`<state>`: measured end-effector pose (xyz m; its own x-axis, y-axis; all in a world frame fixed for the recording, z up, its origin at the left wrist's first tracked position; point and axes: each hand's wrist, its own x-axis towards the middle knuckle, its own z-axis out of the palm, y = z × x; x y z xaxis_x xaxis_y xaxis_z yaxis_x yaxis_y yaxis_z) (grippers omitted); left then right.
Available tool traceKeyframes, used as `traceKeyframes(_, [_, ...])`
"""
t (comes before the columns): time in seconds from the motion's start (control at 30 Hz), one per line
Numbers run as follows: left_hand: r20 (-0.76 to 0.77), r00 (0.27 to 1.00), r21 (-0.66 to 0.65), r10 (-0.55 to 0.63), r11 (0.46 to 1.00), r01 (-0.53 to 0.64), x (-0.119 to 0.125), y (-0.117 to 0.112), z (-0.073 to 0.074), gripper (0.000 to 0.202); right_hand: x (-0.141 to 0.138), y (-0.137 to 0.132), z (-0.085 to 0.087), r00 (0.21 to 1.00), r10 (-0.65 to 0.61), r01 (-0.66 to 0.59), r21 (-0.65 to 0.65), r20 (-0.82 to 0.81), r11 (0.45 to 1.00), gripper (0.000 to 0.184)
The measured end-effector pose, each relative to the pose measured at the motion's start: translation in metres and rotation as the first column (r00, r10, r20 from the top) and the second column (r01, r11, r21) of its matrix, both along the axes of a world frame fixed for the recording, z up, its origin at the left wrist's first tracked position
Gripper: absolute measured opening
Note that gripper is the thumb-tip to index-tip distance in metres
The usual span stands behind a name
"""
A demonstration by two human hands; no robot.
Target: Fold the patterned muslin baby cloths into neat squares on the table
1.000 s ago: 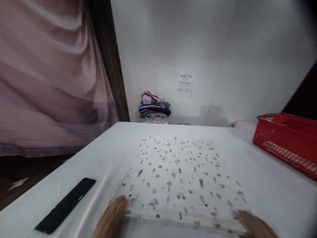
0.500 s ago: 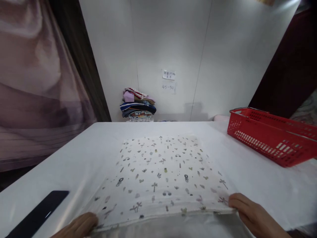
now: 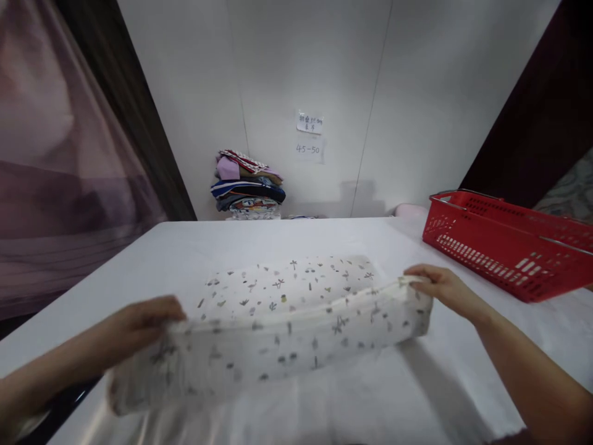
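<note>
A white cloth printed with small grey and green motifs hangs between my two hands, its near part lifted off the table. The far part of it lies flat on the white tabletop. My left hand pinches the raised edge at the left corner and is a little blurred. At the right corner, my right hand grips the same edge between thumb and fingers. The lifted edge slants, higher on the right, and the hanging flap is blurred at the left.
A red plastic basket stands at the right of the white table. Folded clothes are piled beyond the far edge, below paper notes on the wall. A dark flat object is partly hidden under my left arm.
Both hands have risen and moved away from me, lifting the cloth's near edge off the table and carrying it over the far part. The dark object became mostly covered by my left arm.
</note>
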<state>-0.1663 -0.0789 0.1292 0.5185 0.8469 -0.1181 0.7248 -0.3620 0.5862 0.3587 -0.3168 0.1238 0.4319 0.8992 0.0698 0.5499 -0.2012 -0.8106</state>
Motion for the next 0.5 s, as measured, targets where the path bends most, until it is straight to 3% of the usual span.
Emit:
traceKeyframes(0.03, [0.019,0.998,-0.017,-0.061,0.998,0.061,0.010,0.024,0.006,0.029,0.006,0.022,-0.004,1.000,-0.026,0.027,0.042,-0.015,0.999,0.038])
traceKeyframes(0.1, [-0.018,1.000,0.014,-0.009,1.000,0.010,0.031,0.066,0.008,0.038,0.018,0.065,-0.017,0.993,-0.077,0.085,0.085,-0.091,0.993,0.041])
traceKeyframes(0.2, [-0.044,0.999,0.037,0.030,0.999,-0.028,0.058,0.108,-0.014,0.043,0.029,0.119,-0.045,0.961,-0.195,0.208,0.049,-0.195,0.977,0.042])
traceKeyframes(0.33, [-0.081,0.994,0.000,0.080,0.997,-0.080,0.078,0.132,-0.049,0.036,0.033,0.157,-0.076,0.948,-0.281,0.282,-0.019,-0.151,0.959,0.034])
traceKeyframes(0.5, [-0.002,0.973,0.049,0.230,0.972,-0.229,0.084,0.153,-0.057,0.035,0.042,0.169,-0.088,0.938,-0.298,0.312,0.057,-0.178,0.948,0.038])
